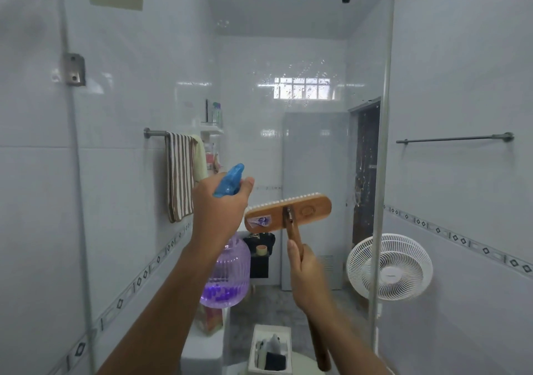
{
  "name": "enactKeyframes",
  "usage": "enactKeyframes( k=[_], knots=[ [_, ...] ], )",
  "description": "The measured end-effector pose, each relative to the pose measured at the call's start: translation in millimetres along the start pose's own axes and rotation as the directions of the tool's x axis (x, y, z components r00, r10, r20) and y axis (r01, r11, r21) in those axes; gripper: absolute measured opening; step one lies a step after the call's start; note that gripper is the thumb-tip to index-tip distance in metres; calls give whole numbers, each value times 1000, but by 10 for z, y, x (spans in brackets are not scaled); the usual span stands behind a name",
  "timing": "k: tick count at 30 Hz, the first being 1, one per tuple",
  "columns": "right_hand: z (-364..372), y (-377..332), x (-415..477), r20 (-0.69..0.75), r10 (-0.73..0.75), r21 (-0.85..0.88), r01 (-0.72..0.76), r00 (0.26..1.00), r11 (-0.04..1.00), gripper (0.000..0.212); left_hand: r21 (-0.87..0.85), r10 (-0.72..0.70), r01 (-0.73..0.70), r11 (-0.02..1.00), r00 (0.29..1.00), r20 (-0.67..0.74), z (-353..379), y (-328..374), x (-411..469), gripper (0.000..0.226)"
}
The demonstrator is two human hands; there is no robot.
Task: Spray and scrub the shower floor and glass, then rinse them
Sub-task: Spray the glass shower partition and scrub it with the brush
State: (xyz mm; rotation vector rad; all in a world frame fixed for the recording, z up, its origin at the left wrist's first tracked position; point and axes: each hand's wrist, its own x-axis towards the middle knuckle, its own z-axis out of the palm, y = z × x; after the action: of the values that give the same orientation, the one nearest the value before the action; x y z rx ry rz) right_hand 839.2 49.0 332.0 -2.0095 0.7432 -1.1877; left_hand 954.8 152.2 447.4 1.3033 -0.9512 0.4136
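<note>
Left hand (222,207), centre frame, grips the neck of a spray bottle (230,273), fingers wrapped round it under the blue trigger head. The nozzle points up and away at the glass (288,43). The bottle is clear purple and ribbed, with liquid only in its lower part and a foamy line at the surface.

Right hand (308,276), just right of centre, is closed round the wooden handle of a brush (288,214), thumb along the shaft. The brush head is up, lying roughly level just right of the left hand, bristles facing the glass. Can't tell if the bristles touch it. The handle end sticks out below the forearm, lower right of centre.

The glass panel fills most of the frame, with droplets on it at upper centre right.

Seen through the glass:
- Lower centre: white box (271,351) holding dark and white items, too blurred to name.
- Below the bottle: clear jar (210,320) with colourful contents, unclear.
- Centre left: striped towel (180,175) on a bar.
- Above the towel: small shelf (212,129) with bottles.
- Right: white fan (389,266) low down.
- Lower centre: grey floor (274,302).
</note>
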Motion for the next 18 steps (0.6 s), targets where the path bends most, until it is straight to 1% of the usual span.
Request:
enactKeyframes(
  k=[2,5,7,10,12,15,18],
  knots=[
    [-99,-137,178,10,-12,10,12,1000,1000,34,8,3,-3,1000,1000,0,-17,-22,-10,21],
    [-379,-612,656,-45,-74,15,75,996,997,44,18,23,-23,1000,1000,-3,7,-60,0,24],
    [-579,-950,950,-77,-82,63,87,994,994,47,23,41,-41,999,999,-4,43,-62,-9,26],
    [-699,-1118,1130,-83,-79,88,86,993,992,50,21,34,-34,999,999,0,80,-15,-53,20],
    [-607,-922,1002,-77,-73,58,78,994,995,50,19,36,-36,999,999,-2,101,13,-83,16],
    [-359,-254,507,-51,-61,14,62,997,998,43,6,25,-25,1000,1000,9,169,31,-140,18],
    [-300,221,83,-7,5,-38,-5,1000,999,39,-12,7,-7,1000,1000,23,262,33,-141,20]
  ],
)
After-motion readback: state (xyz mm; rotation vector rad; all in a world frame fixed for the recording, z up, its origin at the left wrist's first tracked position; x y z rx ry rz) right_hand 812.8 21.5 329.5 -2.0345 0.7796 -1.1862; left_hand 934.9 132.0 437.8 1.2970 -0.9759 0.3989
